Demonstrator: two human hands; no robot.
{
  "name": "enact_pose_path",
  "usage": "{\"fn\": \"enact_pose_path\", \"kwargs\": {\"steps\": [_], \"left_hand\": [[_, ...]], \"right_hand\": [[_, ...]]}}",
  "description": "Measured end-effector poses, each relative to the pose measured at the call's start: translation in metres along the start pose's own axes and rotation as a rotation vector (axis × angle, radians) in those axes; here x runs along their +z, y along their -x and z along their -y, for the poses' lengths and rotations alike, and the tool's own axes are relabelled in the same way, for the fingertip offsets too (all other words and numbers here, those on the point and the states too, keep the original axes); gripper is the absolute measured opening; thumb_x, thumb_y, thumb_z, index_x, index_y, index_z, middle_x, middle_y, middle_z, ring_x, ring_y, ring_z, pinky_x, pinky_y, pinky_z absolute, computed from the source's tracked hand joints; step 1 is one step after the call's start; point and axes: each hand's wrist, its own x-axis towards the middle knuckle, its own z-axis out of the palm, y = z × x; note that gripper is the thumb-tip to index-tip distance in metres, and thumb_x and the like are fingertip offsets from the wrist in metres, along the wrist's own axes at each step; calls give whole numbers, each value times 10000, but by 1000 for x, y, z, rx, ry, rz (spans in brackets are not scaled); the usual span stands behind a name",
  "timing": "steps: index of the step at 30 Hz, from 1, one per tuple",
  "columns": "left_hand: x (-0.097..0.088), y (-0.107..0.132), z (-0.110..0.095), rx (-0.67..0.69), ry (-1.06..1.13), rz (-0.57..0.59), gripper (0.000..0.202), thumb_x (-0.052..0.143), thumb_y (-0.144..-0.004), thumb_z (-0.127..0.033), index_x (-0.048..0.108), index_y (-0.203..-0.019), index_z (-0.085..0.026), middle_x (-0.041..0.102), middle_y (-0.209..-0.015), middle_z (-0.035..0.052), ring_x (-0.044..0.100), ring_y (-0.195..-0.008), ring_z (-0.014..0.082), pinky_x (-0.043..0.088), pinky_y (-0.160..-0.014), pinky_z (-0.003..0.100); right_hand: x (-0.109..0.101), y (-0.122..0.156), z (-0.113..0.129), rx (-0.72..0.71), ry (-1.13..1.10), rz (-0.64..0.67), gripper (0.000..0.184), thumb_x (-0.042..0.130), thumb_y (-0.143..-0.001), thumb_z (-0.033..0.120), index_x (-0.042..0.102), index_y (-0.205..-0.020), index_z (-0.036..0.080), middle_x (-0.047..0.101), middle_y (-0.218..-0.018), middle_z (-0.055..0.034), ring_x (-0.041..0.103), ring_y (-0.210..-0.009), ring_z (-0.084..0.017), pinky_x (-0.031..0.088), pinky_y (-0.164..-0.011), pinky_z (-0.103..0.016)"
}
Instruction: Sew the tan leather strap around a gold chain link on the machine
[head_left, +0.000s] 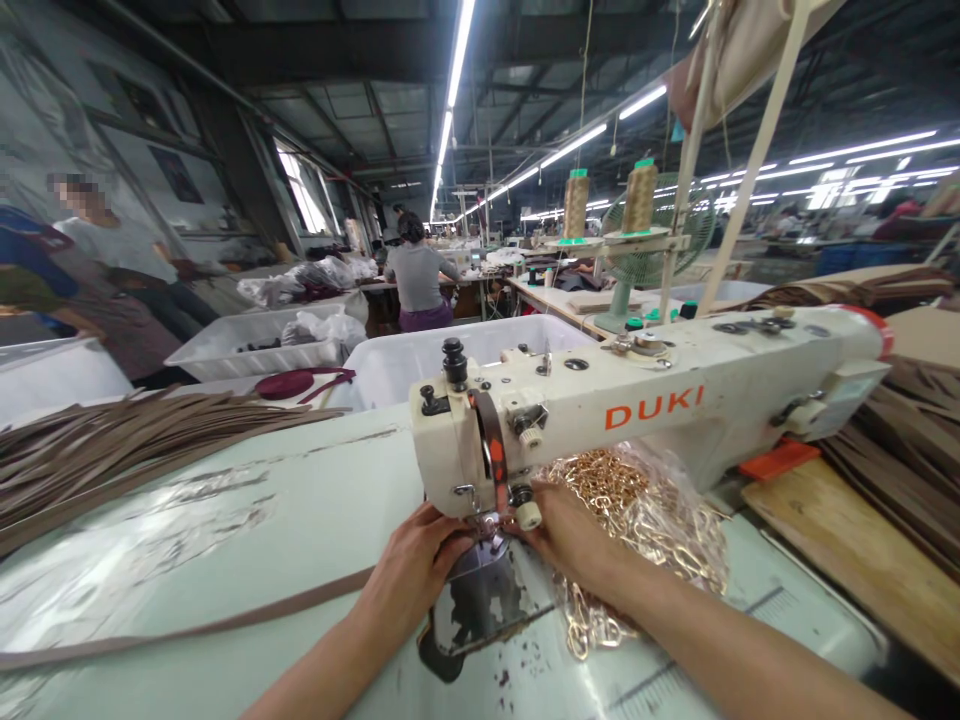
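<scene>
A white sewing machine (570,390) with orange lettering stands over the pale green table. Left of its needle, my left hand (416,555) is closed with thumb and fingers pinched at the end of a long brown strap (255,618), which trails away across the table. My right hand (559,530) reaches in from the other side, its fingers bent close to the presser foot (491,530). Whatever those fingertips hold is hidden behind the machine head. Beneath both hands lies a worn metal needle plate (491,600). A clear bag of gold-coloured metal clasps (652,520) sits beside my right forearm.
Piles of brown strips lie at the left (150,440) and right (892,450). White plastic bins (465,345) stand behind the table. Thread cones (639,200) and a green fan (660,240) rise behind the machine. A seated person (420,275) and standing people are farther back.
</scene>
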Motion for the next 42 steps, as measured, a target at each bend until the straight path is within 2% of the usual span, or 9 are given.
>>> {"fn": "enact_pose_path", "kwargs": {"steps": [8, 14, 24, 27, 30, 33, 37, 39, 42], "left_hand": [[0, -1, 3, 3, 4, 2, 206, 532, -914, -228, 718, -979, -286, 711, -951, -11, 660, -867, 192, 521, -826, 291], [2, 1, 7, -19, -16, 20, 215, 522, -921, -292, 723, -990, -266, 714, -947, 19, 669, -876, 214, 529, -830, 324], [1, 0, 17, -39, -24, 54, 246, 523, -916, -373, 709, -1042, -271, 691, -1023, 20, 641, -947, 226, 507, -865, 336], [-4, 12, 3, -21, -64, 66, 279, 516, -910, -387, 692, -1083, -256, 650, -1040, 42, 626, -930, 216, 510, -828, 306], [-12, 29, -25, 20, -20, 225, 273, 454, -926, -355, 691, -1013, -252, 611, -981, 39, 622, -841, 181, 516, -719, 257], [-17, 42, -48, 49, 87, 347, 293, 380, -963, -314, 669, -934, -277, 605, -982, 7, 617, -869, 157, 510, -762, 245], [-9, 47, -46, -57, -137, 130, 212, 495, -919, -403, 602, -985, -233, 614, -1041, 46, 627, -907, 236, 544, -788, 386], [4, 50, -39, 10, -271, 38, 369, 565, -879, -403, 518, -1186, -204, 575, -1204, 103, 584, -1070, 299, 528, -877, 485], [27, 60, -36, 185, -406, -37, 639, 591, -859, -380, 329, -1402, -168, 447, -1386, 165, 462, -1253, 330, 481, -972, 509]], "right_hand": [[-2, -2, -1, -39, -10, 9, 106, 608, -802, 102, 644, -716, 151, 647, -793, -16, 598, -706, -133, 408, -653, -210], [-2, -1, -3, -74, 48, 18, 160, 619, -854, 228, 635, -710, 161, 640, -774, -15, 585, -698, -144, 383, -640, -228], [-10, -3, -1, -74, 58, 76, 149, 610, -872, 260, 657, -778, 156, 630, -801, -32, 569, -720, -151, 377, -659, -251], [-7, -4, -1, -58, 100, 102, 246, 689, -805, 388, 668, -864, 150, 630, -923, -74, 588, -789, -196, 410, -657, -279], [0, -5, 6, 2, 202, 100, 299, 610, -864, 411, 657, -960, 132, 595, -1092, -139, 605, -835, -233, 454, -671, -326], [4, -4, 16, 0, 243, 91, 285, 509, -935, 360, 627, -1048, 127, 565, -1179, -166, 601, -917, -248, 478, -731, -353], [-4, 3, 20, -17, 302, 108, 332, 484, -950, 413, 600, -1092, 136, 588, -1129, -137, 590, -957, -247, 491, -733, -330], [-12, 7, 18, -28, 358, 118, 402, 451, -945, 495, 612, -1044, 141, 602, -1053, -122, 589, -935, -250, 493, -692, -317], [-20, 15, 16, -76, 427, 106, 468, 352, -961, 542, 615, -984, 155, 591, -990, -104, 580, -918, -251, 489, -656, -314]]}}
